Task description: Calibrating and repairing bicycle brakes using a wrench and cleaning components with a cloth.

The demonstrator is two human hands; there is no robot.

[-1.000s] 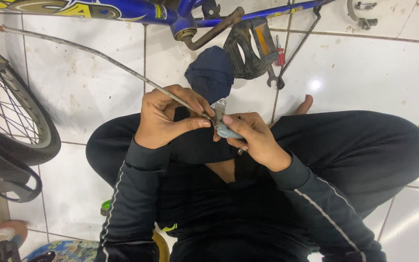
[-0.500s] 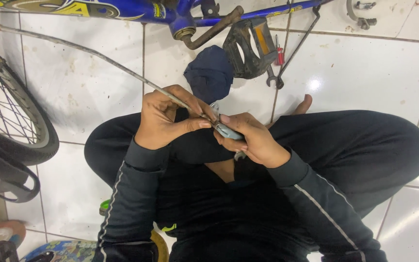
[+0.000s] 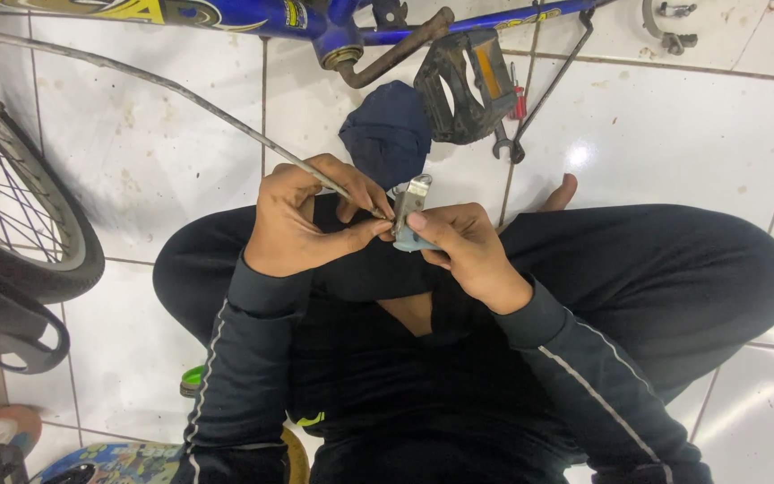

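Observation:
I sit cross-legged on the white tiled floor. My left hand (image 3: 306,220) pinches the end of a long grey cable (image 3: 163,85) that runs up and left toward the bicycle. My right hand (image 3: 459,246) grips a small metal and pale blue brake part (image 3: 409,211), held upright against the cable's tip. Both hands meet just above my lap, fingertips touching around the part.
A blue bicycle frame (image 3: 315,18) lies across the top, with a black pedal (image 3: 468,85) on its crank and a spanner (image 3: 539,99) beside it. A dark blue cloth (image 3: 387,134) lies on the floor ahead. A bicycle wheel (image 3: 20,233) stands at the left.
The brake part in my right hand has tilted upright and now shows more plainly. My left hand's fingers have shifted slightly along the cable end.

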